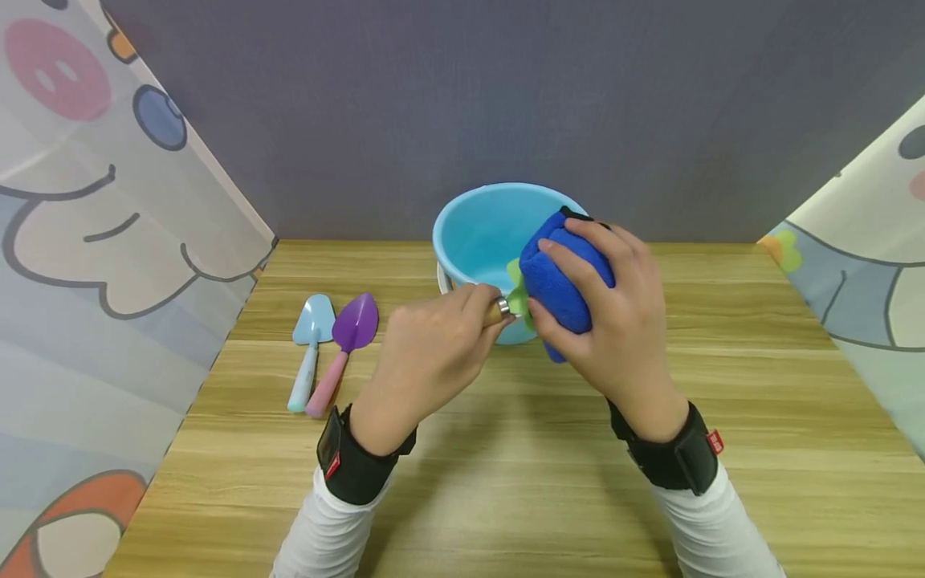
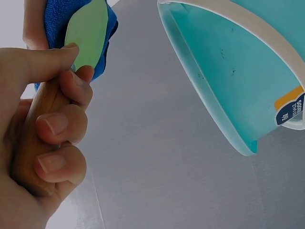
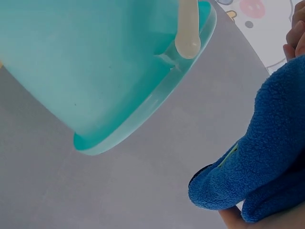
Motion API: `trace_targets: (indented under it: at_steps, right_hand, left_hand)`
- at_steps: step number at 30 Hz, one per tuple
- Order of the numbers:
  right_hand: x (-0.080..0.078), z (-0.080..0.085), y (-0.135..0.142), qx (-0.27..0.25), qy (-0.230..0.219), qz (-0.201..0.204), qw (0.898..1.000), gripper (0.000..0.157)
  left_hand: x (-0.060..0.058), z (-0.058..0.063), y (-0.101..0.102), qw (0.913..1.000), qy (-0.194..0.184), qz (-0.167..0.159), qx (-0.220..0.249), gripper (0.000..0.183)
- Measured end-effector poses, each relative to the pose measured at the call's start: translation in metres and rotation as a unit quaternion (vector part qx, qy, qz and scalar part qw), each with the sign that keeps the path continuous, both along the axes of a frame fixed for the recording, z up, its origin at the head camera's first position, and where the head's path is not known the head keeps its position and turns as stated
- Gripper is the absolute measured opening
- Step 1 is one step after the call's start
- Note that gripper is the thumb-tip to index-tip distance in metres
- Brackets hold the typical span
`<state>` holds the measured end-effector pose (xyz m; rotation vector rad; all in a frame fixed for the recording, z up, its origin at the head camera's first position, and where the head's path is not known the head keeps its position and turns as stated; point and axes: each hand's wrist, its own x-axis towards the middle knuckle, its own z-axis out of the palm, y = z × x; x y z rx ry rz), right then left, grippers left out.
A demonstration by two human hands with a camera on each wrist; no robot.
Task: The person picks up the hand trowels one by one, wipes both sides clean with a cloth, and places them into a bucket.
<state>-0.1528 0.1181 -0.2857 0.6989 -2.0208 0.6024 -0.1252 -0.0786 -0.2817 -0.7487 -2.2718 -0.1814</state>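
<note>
My left hand (image 1: 437,345) grips the wooden handle (image 2: 38,138) of a small garden trowel, its thumb up near where the light green blade (image 2: 88,33) begins. A metal collar (image 1: 503,305) shows between handle and blade in the head view. My right hand (image 1: 614,309) holds a folded blue cloth (image 1: 556,281) around part of the blade, with fingers and thumb curled over it. In the right wrist view the fuzzy cloth (image 3: 276,119) hides the blade and most of that hand. Both hands are raised in front of the light blue bucket's rim (image 1: 442,249).
The bucket stands at the back of the wooden table (image 1: 723,361), with a pale carrying handle (image 2: 257,24) and a label (image 2: 289,109). A light blue trowel (image 1: 307,345) and a purple trowel (image 1: 350,333) with a pink handle lie at left. A grey wall (image 1: 433,96) rises behind.
</note>
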Motion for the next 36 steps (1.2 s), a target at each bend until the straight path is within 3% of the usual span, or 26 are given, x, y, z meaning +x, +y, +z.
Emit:
trace_targets:
  at_steps: [16,23,30,36]
  right_hand:
    - [-0.002,0.001,0.008,-0.047,-0.042,-0.001,0.998,0.055]
    - [-0.001,0.004,0.01,-0.064,-0.061,0.024,0.996,0.059]
    - [0.001,0.008,0.017,-0.059,-0.108,0.048,0.991,0.076]
    - [0.005,0.012,0.02,-0.081,-0.19,0.046,0.977,0.096]
  left_hand:
    - [-0.001,-0.001,0.002,1.0,-0.001,-0.009,-0.003,0.023]
    - [0.0,-0.001,0.001,0.9999,0.009,-0.007,-0.007,0.023]
    - [0.0,0.001,0.001,0.9998,0.016,-0.004,-0.006,0.023]
    - [0.001,0.002,0.001,0.9997,0.022,-0.005,-0.004,0.023]
